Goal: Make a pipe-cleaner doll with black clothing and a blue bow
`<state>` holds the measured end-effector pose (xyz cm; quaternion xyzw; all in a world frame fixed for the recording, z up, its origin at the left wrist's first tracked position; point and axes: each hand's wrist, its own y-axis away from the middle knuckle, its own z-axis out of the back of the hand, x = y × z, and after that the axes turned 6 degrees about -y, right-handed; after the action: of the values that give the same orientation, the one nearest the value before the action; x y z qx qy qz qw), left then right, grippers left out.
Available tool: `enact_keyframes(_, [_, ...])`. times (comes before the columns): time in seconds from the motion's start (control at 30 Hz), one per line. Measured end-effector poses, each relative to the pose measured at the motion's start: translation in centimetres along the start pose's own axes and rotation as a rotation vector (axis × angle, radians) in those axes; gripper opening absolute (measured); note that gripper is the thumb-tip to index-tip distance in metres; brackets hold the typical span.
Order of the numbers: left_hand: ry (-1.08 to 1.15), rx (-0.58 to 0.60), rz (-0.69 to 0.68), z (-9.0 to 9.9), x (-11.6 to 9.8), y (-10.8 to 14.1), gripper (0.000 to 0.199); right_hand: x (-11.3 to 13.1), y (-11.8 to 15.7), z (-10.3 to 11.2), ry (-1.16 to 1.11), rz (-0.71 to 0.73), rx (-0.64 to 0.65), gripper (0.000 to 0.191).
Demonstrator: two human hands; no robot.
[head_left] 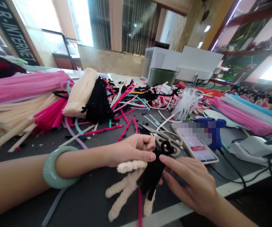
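Between both hands is a fuzzy pipe-cleaner doll (pixel 123 186) with cream coiled limbs, tilted over the table's front edge. Black pipe-cleaner hair (pixel 151 175) hangs in flat strands over it, topped by a curled black loop (pixel 166 147). My left hand (pixel 136 149), a pale green bangle on its forearm, pinches the hair's upper left side with thumb and bent fingers. From the right, my right hand (pixel 192 181) presses its index finger on the black hair, its other fingers curled beside and under it. A pink stem (pixel 140 208) hangs below the doll.
Beyond the hands lie scissors (pixel 171 138), a phone (pixel 195 145) and a blue glue gun (pixel 215 129). Bundles of cream (pixel 80 94), black (pixel 100 101) and pink stems (pixel 25 86) are piled at left. A white power strip (pixel 249 148) with cables lies at right.
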<state>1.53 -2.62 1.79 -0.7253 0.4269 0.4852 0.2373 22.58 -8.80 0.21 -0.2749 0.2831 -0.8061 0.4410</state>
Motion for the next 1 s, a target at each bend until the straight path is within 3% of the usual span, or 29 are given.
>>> enact_keyframes(0.27, [-0.001,-0.025,-0.037,0.14,0.03,-0.06,0.045,0.07,-0.01,-0.11,0.026,-0.042,0.012,0.045])
enact_keyframes(0.43, [-0.037,0.002,-0.045,0.71,0.16,-0.18,0.042,0.1,-0.08,0.1,0.018,-0.018,-0.066,0.044])
enact_keyframes(0.57, [-0.038,-0.019,-0.039,0.52,-0.01,-0.11,0.042,0.13,-0.21,0.02,0.019,-0.029,-0.026,0.043])
enact_keyframes(0.67, [-0.03,-0.014,-0.045,0.4,0.04,-0.1,0.044,0.1,-0.23,-0.12,0.016,-0.028,-0.077,0.047])
enact_keyframes(1.0, [-0.053,-0.001,-0.048,0.5,0.24,-0.09,0.043,0.0,-0.02,-0.15,0.08,-0.019,-0.003,0.045])
